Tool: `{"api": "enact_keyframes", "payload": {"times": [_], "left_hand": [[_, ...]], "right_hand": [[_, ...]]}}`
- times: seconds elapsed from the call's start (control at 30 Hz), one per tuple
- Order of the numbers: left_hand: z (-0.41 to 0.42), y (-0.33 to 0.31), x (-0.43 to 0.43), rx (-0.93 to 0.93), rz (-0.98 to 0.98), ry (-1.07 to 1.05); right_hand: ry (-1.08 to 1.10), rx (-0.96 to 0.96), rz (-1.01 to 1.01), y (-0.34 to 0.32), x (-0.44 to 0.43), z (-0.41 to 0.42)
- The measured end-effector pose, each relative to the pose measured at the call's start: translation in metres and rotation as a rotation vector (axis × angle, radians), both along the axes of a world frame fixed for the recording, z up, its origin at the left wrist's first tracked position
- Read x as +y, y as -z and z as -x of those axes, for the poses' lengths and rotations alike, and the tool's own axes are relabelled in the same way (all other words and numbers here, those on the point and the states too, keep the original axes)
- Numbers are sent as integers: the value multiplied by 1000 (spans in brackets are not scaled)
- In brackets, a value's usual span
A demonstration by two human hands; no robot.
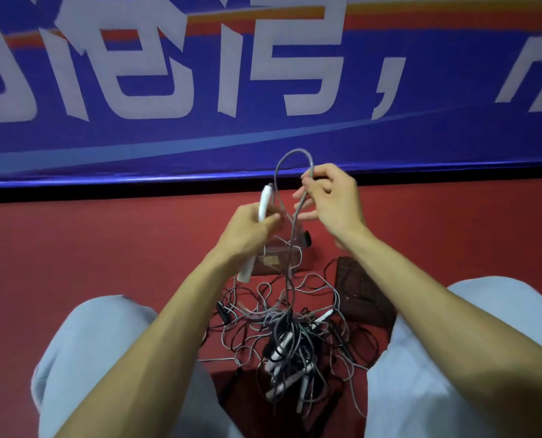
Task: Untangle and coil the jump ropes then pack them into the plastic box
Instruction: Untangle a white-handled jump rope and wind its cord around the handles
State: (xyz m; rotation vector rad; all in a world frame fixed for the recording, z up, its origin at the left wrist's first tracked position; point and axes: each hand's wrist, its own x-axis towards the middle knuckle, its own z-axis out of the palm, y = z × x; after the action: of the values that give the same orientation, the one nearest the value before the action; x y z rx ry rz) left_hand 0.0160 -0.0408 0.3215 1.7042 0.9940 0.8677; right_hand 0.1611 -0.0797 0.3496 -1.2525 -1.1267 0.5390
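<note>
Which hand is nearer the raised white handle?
Left. The left hand grips the white handle; the right hand is apart on its right side, pinching the grey rope loop.

Reaches forward and down with both arms bare, left forearm (168, 314) and right forearm (421, 279) converging toward the middle. Grips a white handle (265, 202) in the left hand (247, 230), fingers curled round it, its upper end poking out above the fist. Pinches a grey cord (298, 150) between thumb and forefinger of the right hand (337, 199), raised a little higher than the left, other fingers loosely spread. Holds the two hands near each other, not touching.
</note>
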Motion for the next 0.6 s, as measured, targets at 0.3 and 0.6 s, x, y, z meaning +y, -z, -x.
{"api": "enact_keyframes", "payload": {"times": [0.3, 0.6], "left_hand": [[-11, 17, -4, 285, -76, 177], [-13, 5, -8, -168, 50, -43]], "right_hand": [[-17, 424, -97, -15, -6, -5], [-112, 80, 393, 16, 0, -20]]}}
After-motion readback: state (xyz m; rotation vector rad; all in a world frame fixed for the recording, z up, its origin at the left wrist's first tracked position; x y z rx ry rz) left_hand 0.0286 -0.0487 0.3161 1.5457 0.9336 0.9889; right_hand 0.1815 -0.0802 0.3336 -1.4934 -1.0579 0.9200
